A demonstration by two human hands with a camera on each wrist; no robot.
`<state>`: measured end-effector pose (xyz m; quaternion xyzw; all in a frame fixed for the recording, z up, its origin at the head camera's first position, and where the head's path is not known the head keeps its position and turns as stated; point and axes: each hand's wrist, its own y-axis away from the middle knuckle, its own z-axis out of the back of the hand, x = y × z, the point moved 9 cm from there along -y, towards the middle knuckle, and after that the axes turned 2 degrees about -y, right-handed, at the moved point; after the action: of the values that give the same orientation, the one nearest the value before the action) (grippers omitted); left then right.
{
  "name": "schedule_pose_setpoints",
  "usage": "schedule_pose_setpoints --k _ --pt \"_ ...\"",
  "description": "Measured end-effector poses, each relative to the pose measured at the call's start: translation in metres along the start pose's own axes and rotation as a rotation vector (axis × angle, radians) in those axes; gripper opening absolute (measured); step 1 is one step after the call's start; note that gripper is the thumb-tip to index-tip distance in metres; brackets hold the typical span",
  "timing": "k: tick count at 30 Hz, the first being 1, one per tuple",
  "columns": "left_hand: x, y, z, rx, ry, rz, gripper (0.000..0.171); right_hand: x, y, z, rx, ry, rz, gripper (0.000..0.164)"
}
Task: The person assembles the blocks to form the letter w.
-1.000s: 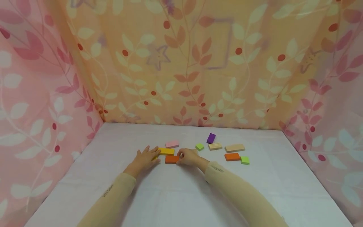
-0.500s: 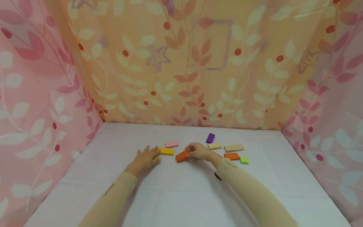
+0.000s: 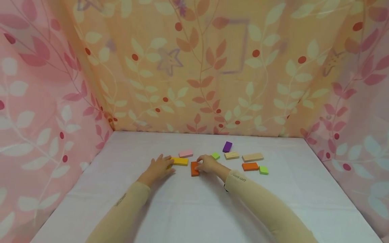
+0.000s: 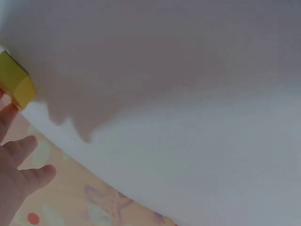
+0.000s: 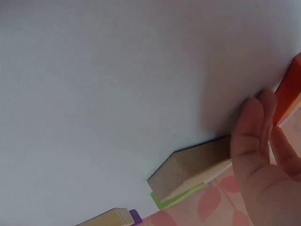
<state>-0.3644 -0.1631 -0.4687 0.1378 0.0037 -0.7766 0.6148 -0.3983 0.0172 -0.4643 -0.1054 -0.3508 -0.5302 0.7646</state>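
My left hand lies at the left of the block group with its fingers spread. Its fingers touch a yellow block, mostly covered by the hand in the head view. Beside it, a longer yellow block reaches out to the right. My right hand pinches the right side of an orange block, which lies flat, its long side pointing away from me. In the right wrist view, a plain wooden block sits close by that hand; the hand hides it from the head camera.
Behind the hands lie a pink block, a green block and a purple block. Rightward are a grooved wooden block, a plain wooden one, another orange block and another green one. Patterned curtains enclose the white table.
The right hand has shifted the orange block rightward, away from the yellow ones, and turned it from crosswise through a slant to lengthwise. The left hand has stayed nearly still.
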Motion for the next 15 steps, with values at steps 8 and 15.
schedule_pose_setpoints --k 8,15 --pt "-0.019 -0.014 0.010 -0.112 -0.168 -0.059 0.049 -0.005 -0.002 -0.004 0.022 -0.082 -0.006 0.050" --pt "-0.027 -0.023 0.014 -0.183 -0.260 -0.138 0.034 -0.014 -0.012 -0.007 0.079 -0.093 -0.029 0.057"
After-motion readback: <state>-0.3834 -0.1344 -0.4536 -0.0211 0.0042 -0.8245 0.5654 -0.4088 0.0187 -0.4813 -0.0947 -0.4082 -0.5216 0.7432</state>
